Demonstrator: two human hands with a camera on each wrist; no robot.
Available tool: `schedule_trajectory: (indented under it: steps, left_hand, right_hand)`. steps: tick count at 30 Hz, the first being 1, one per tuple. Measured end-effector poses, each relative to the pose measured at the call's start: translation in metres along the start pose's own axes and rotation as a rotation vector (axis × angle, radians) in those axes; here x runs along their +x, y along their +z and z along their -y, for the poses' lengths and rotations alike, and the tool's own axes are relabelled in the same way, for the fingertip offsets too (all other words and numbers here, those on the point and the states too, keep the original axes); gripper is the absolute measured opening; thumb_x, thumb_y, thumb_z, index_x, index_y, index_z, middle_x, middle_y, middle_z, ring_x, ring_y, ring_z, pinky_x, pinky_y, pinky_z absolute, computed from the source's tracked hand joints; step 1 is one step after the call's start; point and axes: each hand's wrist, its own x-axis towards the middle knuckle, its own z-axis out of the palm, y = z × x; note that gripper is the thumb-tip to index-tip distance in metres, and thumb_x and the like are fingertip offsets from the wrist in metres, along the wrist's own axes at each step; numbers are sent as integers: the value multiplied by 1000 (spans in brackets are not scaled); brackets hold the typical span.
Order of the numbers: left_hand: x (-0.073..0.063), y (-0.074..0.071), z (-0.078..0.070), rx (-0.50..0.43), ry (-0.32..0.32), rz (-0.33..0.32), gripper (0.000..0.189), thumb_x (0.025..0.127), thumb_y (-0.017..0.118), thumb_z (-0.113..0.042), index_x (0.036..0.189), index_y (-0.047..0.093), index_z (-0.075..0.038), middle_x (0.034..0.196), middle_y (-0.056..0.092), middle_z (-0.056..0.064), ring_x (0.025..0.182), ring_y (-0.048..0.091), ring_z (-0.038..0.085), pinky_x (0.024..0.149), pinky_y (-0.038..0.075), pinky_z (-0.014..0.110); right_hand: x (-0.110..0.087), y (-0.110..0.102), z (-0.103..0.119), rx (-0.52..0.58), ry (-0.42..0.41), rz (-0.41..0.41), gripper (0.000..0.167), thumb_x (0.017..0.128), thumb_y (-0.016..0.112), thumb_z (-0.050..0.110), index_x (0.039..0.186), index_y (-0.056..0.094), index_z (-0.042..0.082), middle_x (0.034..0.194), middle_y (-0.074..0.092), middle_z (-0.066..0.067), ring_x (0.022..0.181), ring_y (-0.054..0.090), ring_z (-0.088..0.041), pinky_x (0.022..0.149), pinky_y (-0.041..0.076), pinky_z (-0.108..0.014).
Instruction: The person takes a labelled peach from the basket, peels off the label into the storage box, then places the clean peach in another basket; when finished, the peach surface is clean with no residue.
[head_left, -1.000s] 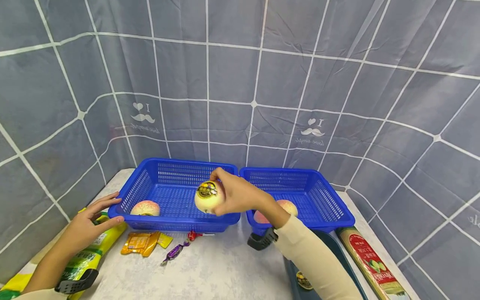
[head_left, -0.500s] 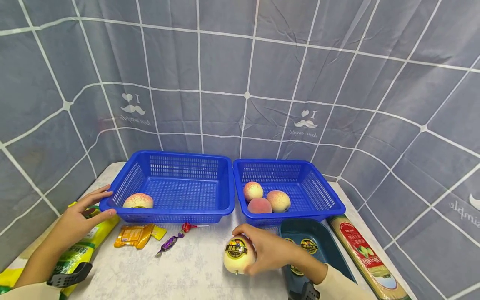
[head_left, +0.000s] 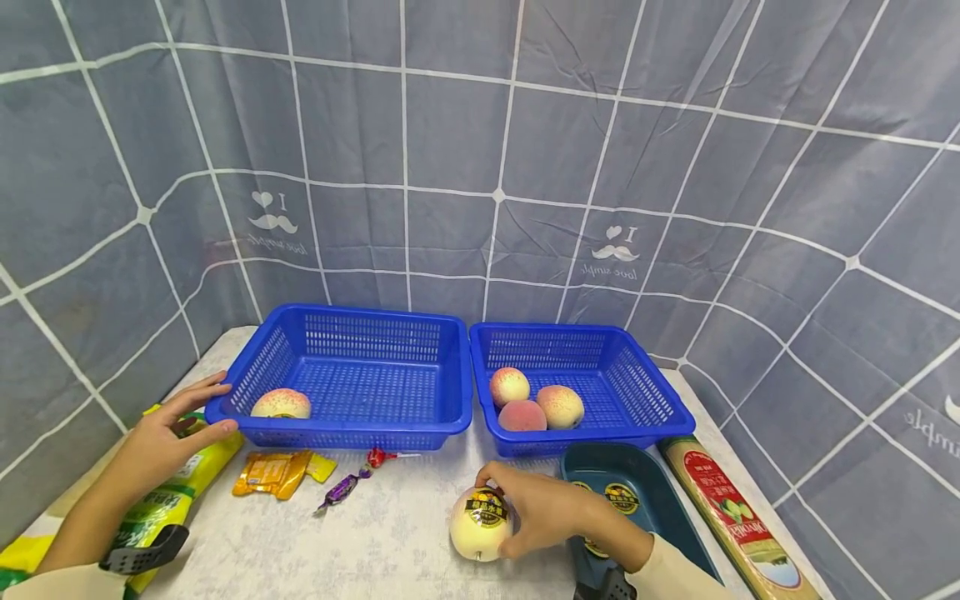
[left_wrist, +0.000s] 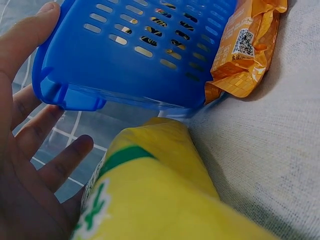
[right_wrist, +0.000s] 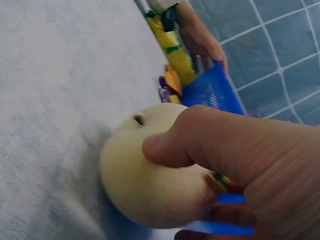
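Note:
My right hand (head_left: 547, 507) grips a pale peach (head_left: 477, 529) with a black-and-yellow sticker, low at the table's front. In the right wrist view the thumb lies across the peach (right_wrist: 150, 170) near its stem, with fingers on its far side. Spread fingers of my left hand (head_left: 161, 437) touch the front left corner of the left blue basket (head_left: 352, 435). The left wrist view has this hand (left_wrist: 30, 150) with its thumb on the basket's rim (left_wrist: 47, 60). One peach (head_left: 282, 403) lies in that basket. The right basket (head_left: 600, 437) holds three peaches, including a redder one (head_left: 522, 416).
A dark green tray (head_left: 675, 508) with stickered items inside sits partly under my right forearm, beside a long olive-labelled pack (head_left: 738, 517). Orange packets (head_left: 272, 475), a purple candy (head_left: 339, 492) and a red lollipop (head_left: 377, 457) lie before the left basket. A yellow-green bag (head_left: 161, 504) is under my left arm.
My right hand has carried the peach from above the left basket down and right to the table's front, turning it slightly. The left hand has stayed at the basket's corner.

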Motion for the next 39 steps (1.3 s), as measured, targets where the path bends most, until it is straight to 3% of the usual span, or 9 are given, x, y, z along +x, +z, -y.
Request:
schedule_trajectory:
  steps: [5,10,12,15,18,21,27,32,39]
  left_hand:
    - [2,-1,1,9,-11,0,54,93,76,-20,141,57,-6,155,39,-14,128,35,-12,82,33,2]
    - [1,2,-13,17,53,-60,59,88,80,-15,140,55,-3,159,35,15,145,27,42,114,27,60]
    - [2,7,-31,12,126,-112,61,82,84,-9,136,57,-2,155,38,19,146,26,38,107,17,77]
    - [4,25,-71,-23,286,-112,63,72,88,-2,130,63,-6,145,51,13,141,37,19,117,27,49]
    - [-1,57,-117,-74,409,71,63,76,89,-10,133,63,-15,138,58,4,133,47,11,110,35,25]
    - [-9,99,-156,-59,425,339,69,81,87,-32,141,55,-23,142,54,0,130,51,17,105,45,36]
    - [-7,177,-180,-83,372,686,90,77,86,-48,151,42,-19,149,47,-1,133,48,23,103,45,52]
    - [-6,213,-166,-390,336,805,78,78,89,-32,143,46,-20,132,59,-8,119,57,11,101,48,34]
    - [-4,227,-160,-366,363,629,83,68,93,-26,139,50,-29,125,56,-12,110,57,11,91,51,32]
  right_hand:
    - [-7,-5,-1,-65,26,-30,64,78,87,31,130,52,21,122,57,10,114,57,-13,94,50,-32]
    - [-12,-8,-1,-77,14,-47,60,81,85,41,129,56,20,122,58,8,113,57,-15,92,51,-32]
    - [-16,-10,0,-77,25,-63,59,82,84,42,130,58,18,123,59,5,112,59,-16,90,52,-32]
    - [-19,-14,2,-69,46,-116,52,85,82,40,126,62,15,119,63,3,106,61,-16,84,53,-30]
    - [-16,-14,4,-51,56,-158,36,89,78,38,115,68,16,109,67,6,97,63,-10,77,53,-27]
    - [-9,-10,6,-45,56,-188,25,90,76,39,105,70,20,98,66,12,89,61,-6,72,51,-24]
    - [3,-3,6,-78,54,-271,14,90,78,34,91,70,23,83,61,19,78,59,-4,63,49,-21]
    - [8,3,4,-2,55,-275,11,92,76,22,85,68,21,75,58,17,68,54,0,55,46,-19]
    - [8,-1,3,172,98,-293,13,93,70,3,84,66,12,71,60,10,62,52,-2,52,44,-19]
